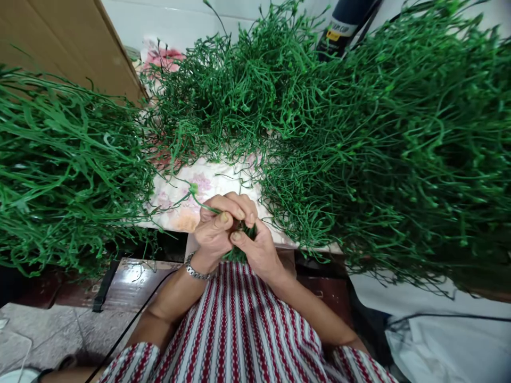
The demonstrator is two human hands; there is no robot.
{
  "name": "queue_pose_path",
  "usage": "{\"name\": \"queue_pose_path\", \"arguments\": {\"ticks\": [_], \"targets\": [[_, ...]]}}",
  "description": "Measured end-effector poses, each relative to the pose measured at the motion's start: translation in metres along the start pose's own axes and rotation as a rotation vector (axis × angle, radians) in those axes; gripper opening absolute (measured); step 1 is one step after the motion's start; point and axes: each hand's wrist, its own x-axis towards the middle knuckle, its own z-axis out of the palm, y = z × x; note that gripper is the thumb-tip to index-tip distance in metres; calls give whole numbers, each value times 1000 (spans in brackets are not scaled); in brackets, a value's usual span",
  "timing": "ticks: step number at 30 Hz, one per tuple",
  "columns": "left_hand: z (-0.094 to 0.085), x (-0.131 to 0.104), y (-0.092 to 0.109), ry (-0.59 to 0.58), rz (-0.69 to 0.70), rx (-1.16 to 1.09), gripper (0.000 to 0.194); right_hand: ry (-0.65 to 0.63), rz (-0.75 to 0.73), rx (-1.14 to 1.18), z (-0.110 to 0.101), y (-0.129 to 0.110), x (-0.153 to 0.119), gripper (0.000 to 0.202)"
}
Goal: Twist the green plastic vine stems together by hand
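Close together before my chest, both hands are closed. My left hand (212, 230), with a metal watch on its wrist, pinches a thin green stem (202, 204) that looks like plastic; its small bud-like tip points up and left. In my right hand (261, 250) is a small bunch of green stems (238, 255), partly covered by the fingers. Where the fingers of the two hands meet, the stem ends are hidden. Just beyond lies a flowered cloth (235, 173) on the table.
Heaps of green stems surround the cloth: a left heap (67, 165), a back heap (255, 85) and a large right heap (407, 154). A cardboard box (67, 42) stands at back left, a dark cylinder (343, 26) at the back. A black cable (136, 319) runs past my left arm.
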Motion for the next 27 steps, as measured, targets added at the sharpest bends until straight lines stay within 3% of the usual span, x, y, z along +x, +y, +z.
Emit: {"name": "queue_pose_path", "arguments": {"ticks": [4,8,10,12,14,16,18,20,21,24,25,27], "targets": [[-6,5,13,-28,-112,8,13,93,-100,-366,-15,-10,-4,17],[-15,0,16,127,-281,84,23,231,-308,-732,-34,-19,-5,10],[-23,-8,16,181,-359,230,29,238,-387,-868,-42,-21,-6,10],[-32,-20,18,197,-389,515,21,211,-428,-971,-47,-21,-7,12],[-37,-33,24,117,-360,889,22,173,-433,-1038,-50,-20,-9,14],[-36,-44,33,-94,-348,1126,34,147,-418,-1080,-51,-17,-10,16],[-29,-50,43,-357,-395,1131,31,131,-398,-1116,-50,-14,-11,17],[-20,-52,52,-487,-361,1041,12,118,-378,-1153,-48,-13,-13,18],[-17,-51,54,-484,-283,1019,10,114,-371,-1174,-47,-13,-13,18],[-11,-44,51,-366,10,1128,33,97,-380,-1210,-43,-14,-15,19],[-11,-41,47,-355,51,1196,33,89,-388,-1208,-42,-15,-15,19],[-13,-37,36,-381,7,1305,24,71,-400,-1175,-40,-16,-16,18]]}}
